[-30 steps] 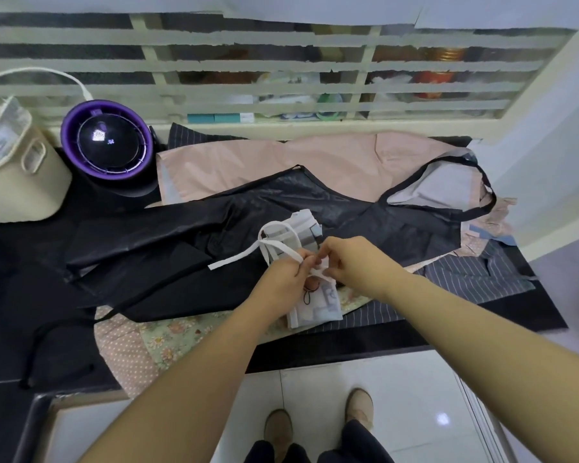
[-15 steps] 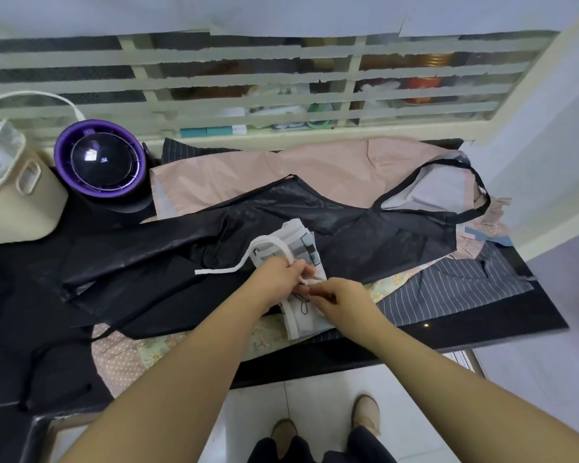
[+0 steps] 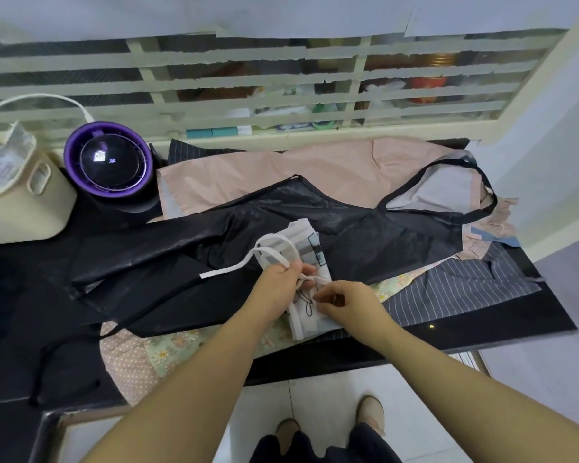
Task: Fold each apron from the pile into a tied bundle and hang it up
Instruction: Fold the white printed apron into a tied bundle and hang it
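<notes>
A folded white bundle (image 3: 310, 243) is seen lying near the front edge of the black counter (image 3: 502, 324), about midway along it, on top of a pile of spread aprons. A white strap (image 3: 234, 267) is looped around the bundle, and its loose end is trailed out toward the counter's left side over a black apron (image 3: 365, 235). The strap is pinched between the thumb and curled fingers of the left hand (image 3: 281, 282) at the middle of the bundle. Just beside it, another stretch of the same strap is nipped by the curled fingertips of the right hand (image 3: 348, 302), so that a narrow grip on the strap is kept by both hands. The black apron is laid across a pink apron (image 3: 281, 175), which is spread toward the back edge. A striped apron (image 3: 465, 282) is exposed toward the front right corner, and a flowered apron (image 3: 181, 342) is draped over the front edge. At the back left corner a round purple device (image 3: 109, 158) and a cream basket (image 3: 24, 202) are placed side by side.
</notes>
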